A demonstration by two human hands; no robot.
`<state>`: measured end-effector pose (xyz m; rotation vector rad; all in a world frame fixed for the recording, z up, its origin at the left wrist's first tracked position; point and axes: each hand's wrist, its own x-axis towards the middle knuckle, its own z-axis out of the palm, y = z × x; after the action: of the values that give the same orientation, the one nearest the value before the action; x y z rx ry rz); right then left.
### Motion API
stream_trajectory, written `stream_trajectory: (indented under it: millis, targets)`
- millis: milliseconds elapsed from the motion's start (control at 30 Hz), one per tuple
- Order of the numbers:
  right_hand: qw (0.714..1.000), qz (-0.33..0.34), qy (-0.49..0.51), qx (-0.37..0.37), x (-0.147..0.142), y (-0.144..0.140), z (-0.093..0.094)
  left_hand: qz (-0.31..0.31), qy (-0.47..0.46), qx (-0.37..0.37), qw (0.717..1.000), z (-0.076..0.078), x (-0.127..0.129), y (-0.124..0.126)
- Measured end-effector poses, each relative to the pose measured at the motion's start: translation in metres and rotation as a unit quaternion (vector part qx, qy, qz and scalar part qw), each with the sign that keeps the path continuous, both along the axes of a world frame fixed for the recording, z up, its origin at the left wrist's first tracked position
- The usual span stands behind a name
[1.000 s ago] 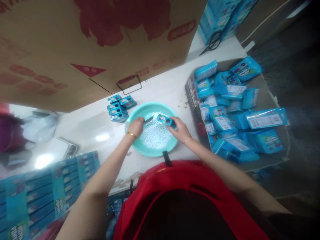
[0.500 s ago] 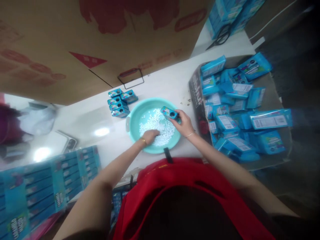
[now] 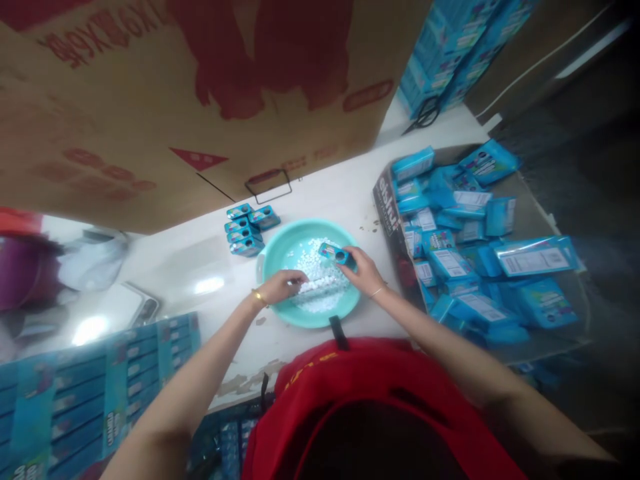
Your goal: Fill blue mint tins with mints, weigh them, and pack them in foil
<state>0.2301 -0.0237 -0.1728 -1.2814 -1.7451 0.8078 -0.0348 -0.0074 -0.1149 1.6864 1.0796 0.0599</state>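
Note:
In my right hand (image 3: 364, 270) is a small blue box (image 3: 330, 253) with a dark round opening on its face, held over the right side of a turquoise basin (image 3: 274, 252). Small white pellets (image 3: 320, 303) cover much of the basin's bottom; a streaky band across them is too blurred to make out. My left hand (image 3: 284, 287) is above the basin's left part, fingers curled together at the tips. What they pinch, if anything, is too small to tell. Similar small blue boxes (image 3: 246, 241) stand grouped on the table, just beyond the basin's left rim.
A carton (image 3: 393, 223) heaped with blue packs (image 3: 453, 262) stands to the right. A large brown cardboard box (image 3: 210, 127) rises behind the basin. Black scissors (image 3: 425, 115) lie beside stacked blue packages (image 3: 435, 60). Rows of blue packages (image 3: 110, 373) fill the lower left.
My left hand has come up out of the pellets and moved left, its fingertips now showing. My right hand still holds the small box over the basin. The whole view has shifted slightly.

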Motion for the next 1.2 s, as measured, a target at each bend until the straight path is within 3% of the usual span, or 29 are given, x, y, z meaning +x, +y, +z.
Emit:
stream_trajectory:
  millis: [100,167,333,600,767,867,1000,1100,1200]
  targets:
    - [0.999,0.035,-0.025,0.027,-0.004,-0.002,-0.002,-0.001,0.05,0.047,0.998,0.041,0.0,0.015]
    - [0.997,0.056,-0.037,0.042,-0.008,-0.004,-0.004,-0.033,0.108,0.083,0.99,0.064,0.009,0.023]
    - [0.993,0.07,-0.056,0.072,-0.018,-0.009,-0.007,-0.157,0.301,0.137,0.931,0.1,0.053,0.03]
    - [0.992,0.097,-0.057,0.049,-0.022,-0.015,-0.014,-0.216,0.443,0.164,0.854,0.119,0.098,0.017]
    - [0.995,0.093,-0.031,0.033,-0.022,-0.013,-0.018,-0.197,0.436,0.186,0.858,0.122,0.09,0.016]
    - [0.997,0.079,-0.005,0.027,-0.019,-0.015,-0.013,-0.11,0.401,0.21,0.885,0.104,0.063,0.022]
    - [0.996,0.063,0.058,-0.004,-0.016,-0.02,-0.003,0.0,0.361,0.203,0.91,0.042,0.02,0.028]
    - [0.995,0.055,0.082,-0.03,-0.016,-0.023,0.001,0.002,0.403,0.156,0.902,-0.015,0.009,0.02]
    - [0.995,0.033,0.084,-0.047,-0.016,-0.021,0.002,-0.025,0.408,0.147,0.901,-0.056,0.02,0.002]
